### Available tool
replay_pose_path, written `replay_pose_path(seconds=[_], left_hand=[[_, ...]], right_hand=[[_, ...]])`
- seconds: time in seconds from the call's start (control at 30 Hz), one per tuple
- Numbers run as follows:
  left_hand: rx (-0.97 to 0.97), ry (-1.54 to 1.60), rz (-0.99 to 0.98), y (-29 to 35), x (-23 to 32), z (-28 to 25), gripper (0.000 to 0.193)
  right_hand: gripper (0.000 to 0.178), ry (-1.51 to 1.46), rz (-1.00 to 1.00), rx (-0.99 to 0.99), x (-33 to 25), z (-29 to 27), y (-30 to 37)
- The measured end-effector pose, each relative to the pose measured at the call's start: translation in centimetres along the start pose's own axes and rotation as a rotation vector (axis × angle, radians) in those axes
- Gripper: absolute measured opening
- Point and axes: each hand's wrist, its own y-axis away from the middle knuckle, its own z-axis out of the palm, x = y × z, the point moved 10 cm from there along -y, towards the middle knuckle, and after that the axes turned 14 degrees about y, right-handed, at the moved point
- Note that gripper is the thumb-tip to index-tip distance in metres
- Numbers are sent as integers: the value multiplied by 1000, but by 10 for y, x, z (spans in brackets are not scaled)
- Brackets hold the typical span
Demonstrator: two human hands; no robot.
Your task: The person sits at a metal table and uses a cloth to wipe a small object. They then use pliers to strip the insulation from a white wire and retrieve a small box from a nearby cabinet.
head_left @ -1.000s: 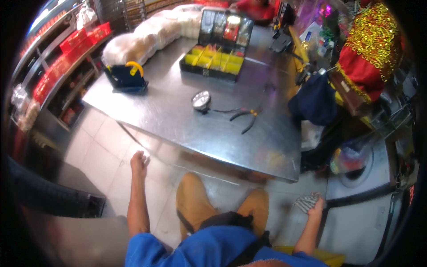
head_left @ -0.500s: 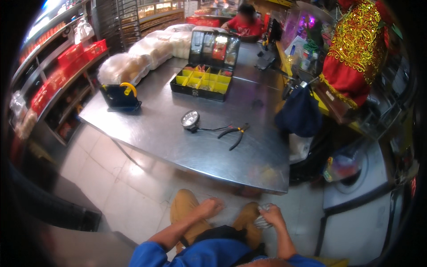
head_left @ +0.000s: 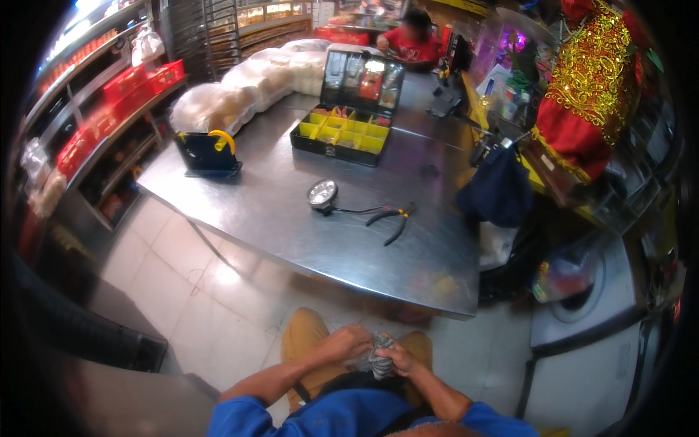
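Note:
Over my lap, my right hand (head_left: 398, 359) is closed around a crumpled grey-and-white cloth (head_left: 380, 358). My left hand (head_left: 350, 342) is beside the cloth with its fingers curled closed; what they hold, if anything, is hidden. On the metal table (head_left: 277, 226) in front of me lies a round lamp (head_left: 322, 194) with a clear lens. Its cable runs right to the pliers (head_left: 393, 218), which have dark handles and yellow parts and lie with the handles spread.
An open black organizer case (head_left: 342, 153) with yellow compartments stands farther back. At the table's left are a dark stand (head_left: 209, 154) with a yellow ring and bagged goods (head_left: 211, 109). A dark blue cap (head_left: 497, 186) hangs at the right. A person in red (head_left: 411, 45) is behind the table.
My right hand has moved left with the cloth, from over the right knee to beside my left hand. The head view has shifted slightly. The things on the table stay put.

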Motion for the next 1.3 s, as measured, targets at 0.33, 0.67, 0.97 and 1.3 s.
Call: replay_pose_path(seconds=[0.33,0.67,0.97,1.3], left_hand=[[-39,104,-287,0,-16,-9,15],[225,93,-573,12,-57,-22,35],[421,53,-588,23,-87,-27,40],[492,208,-541,21,-84,-36,30]], right_hand=[[22,819,40,130,-13,-10,-15],[48,1073,-23,407,-50,1,-21],[40,1124,-5,219,-31,16,-38],[32,1096,-148,323,-62,41,-31]])
